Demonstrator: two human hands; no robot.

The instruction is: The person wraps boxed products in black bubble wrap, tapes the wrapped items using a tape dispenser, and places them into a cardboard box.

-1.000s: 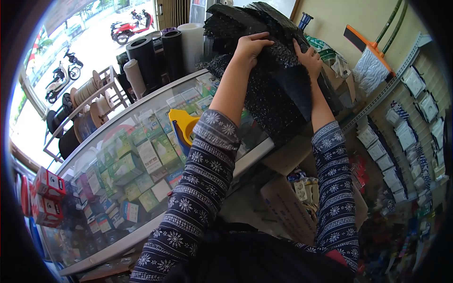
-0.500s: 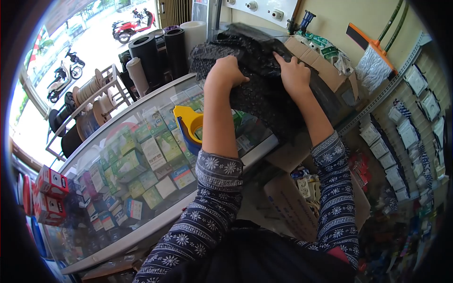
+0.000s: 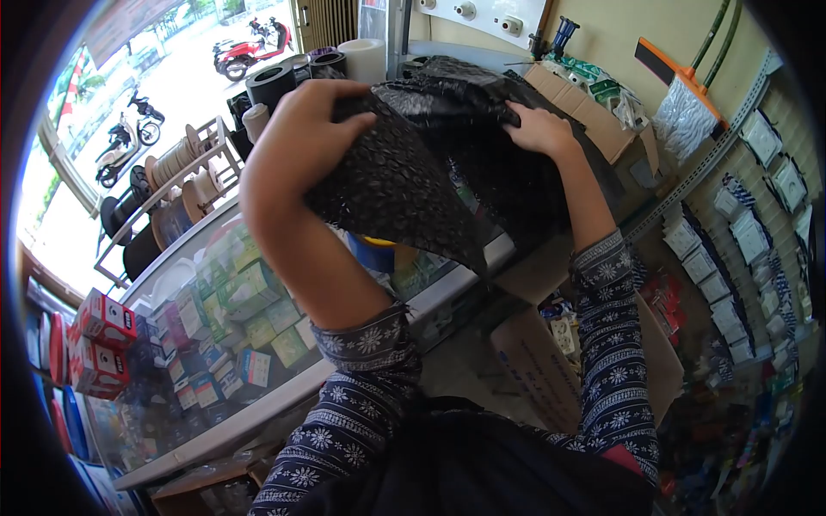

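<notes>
Black bubble wrap (image 3: 387,176) spreads between my hands above the glass counter. My left hand (image 3: 318,129) grips its raised left part, thumb and fingers closed on the edge, and the sheet slants down to a corner near the counter's front edge. My right hand (image 3: 539,129) pinches the darker, bunched part of the wrap farther right, beside an open cardboard box. Under the hanging sheet, a yellow and blue tape dispenser (image 3: 375,254) is mostly covered.
The glass counter (image 3: 301,387) holds many small boxes. Black rolls (image 3: 271,83) and cable spools (image 3: 176,163) stand at the left. A cardboard box (image 3: 585,107) lies behind my right hand, and an open carton (image 3: 538,370) sits below. Packaged switches hang at right.
My left hand has moved left, drawing out part of the bubble wrap, which now covers most of the tape dispenser. My right hand has stayed near the same place after lowering with the wrap.
</notes>
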